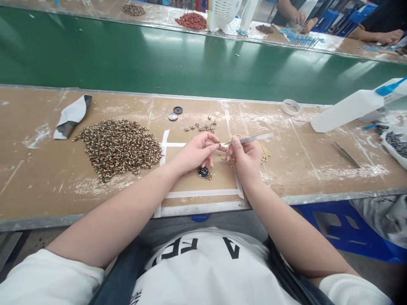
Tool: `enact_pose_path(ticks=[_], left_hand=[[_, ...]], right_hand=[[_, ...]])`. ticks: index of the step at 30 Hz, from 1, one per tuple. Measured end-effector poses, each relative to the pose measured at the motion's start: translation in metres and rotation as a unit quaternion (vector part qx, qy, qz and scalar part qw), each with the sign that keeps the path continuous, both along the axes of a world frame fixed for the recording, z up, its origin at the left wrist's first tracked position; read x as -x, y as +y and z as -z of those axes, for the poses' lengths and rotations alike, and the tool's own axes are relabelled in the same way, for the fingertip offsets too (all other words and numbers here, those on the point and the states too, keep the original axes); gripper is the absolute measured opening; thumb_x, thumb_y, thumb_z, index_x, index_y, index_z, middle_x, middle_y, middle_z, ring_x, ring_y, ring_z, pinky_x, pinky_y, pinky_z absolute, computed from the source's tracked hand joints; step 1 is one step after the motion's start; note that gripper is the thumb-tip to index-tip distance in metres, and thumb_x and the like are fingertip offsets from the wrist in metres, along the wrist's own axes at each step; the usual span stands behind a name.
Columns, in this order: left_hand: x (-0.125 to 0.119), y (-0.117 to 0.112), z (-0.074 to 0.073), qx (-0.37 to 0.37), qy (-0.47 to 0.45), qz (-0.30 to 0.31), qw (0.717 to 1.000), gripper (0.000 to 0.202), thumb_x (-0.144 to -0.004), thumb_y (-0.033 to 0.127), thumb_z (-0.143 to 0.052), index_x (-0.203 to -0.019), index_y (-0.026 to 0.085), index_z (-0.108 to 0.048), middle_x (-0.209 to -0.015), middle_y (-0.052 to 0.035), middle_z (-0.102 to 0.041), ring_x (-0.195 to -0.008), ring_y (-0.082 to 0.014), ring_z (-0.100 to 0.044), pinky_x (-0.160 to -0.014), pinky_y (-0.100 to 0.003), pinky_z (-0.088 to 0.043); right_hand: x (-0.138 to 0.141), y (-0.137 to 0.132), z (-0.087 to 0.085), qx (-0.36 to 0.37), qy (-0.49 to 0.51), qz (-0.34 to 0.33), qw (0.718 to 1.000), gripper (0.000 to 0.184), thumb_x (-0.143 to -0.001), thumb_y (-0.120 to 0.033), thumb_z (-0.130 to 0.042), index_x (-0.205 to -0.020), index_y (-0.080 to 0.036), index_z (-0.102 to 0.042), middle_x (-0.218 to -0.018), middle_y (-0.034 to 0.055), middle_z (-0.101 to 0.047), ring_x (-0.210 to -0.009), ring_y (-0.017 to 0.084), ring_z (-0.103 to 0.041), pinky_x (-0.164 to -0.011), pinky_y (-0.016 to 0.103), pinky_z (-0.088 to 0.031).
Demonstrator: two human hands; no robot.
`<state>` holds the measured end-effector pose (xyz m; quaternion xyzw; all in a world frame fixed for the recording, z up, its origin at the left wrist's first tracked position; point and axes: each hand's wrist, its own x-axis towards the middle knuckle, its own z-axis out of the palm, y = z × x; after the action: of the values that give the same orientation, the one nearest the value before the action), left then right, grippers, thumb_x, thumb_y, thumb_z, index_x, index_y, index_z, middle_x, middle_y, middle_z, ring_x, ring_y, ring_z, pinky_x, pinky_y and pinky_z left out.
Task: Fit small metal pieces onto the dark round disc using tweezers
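My left hand [199, 151] pinches a tiny brown part [219, 144] between thumb and fingers above the taped square on the bench. My right hand [244, 157] grips silver tweezers [254, 138], their tip meeting that small part. A large heap of small brown-and-cream parts [119, 147] lies to the left of my left hand. A smaller pile of pale gold bits [264, 153] sits partly hidden behind my right hand. A little dark round dish [203, 172] rests below my left hand.
A scatter of small parts [200, 126], two round caps [175, 113], a tape roll [291, 106], a white squeeze bottle [349, 109], spare tweezers [345, 154] and a grey pouch [71, 116] lie on the brown bench [38, 178]. A green conveyor [159, 55] runs behind; other people's hands [300, 19] work across it.
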<state>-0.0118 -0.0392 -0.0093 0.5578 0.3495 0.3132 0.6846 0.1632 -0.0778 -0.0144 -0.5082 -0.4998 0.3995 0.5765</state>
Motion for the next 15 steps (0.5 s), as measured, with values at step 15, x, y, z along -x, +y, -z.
enact_pose_path(ticks=[15], left_hand=[[-0.0021, -0.0014, 0.0046, -0.029, 0.039, -0.006, 0.999, 0.014, -0.101, 0.029, -0.055, -0.105, 0.024, -0.043, -0.098, -0.0032, -0.079, -0.044, -0.0062, -0.060, -0.041, -0.019, -0.035]], right_hand=[[0.0006, 0.0035, 0.0024, -0.001, -0.026, 0.006, 1.000, 0.045, -0.091, -0.061, -0.069, -0.071, -0.024, -0.056, -0.060, -0.0014, -0.055, -0.048, 0.014, -0.056, -0.053, 0.032, -0.056]])
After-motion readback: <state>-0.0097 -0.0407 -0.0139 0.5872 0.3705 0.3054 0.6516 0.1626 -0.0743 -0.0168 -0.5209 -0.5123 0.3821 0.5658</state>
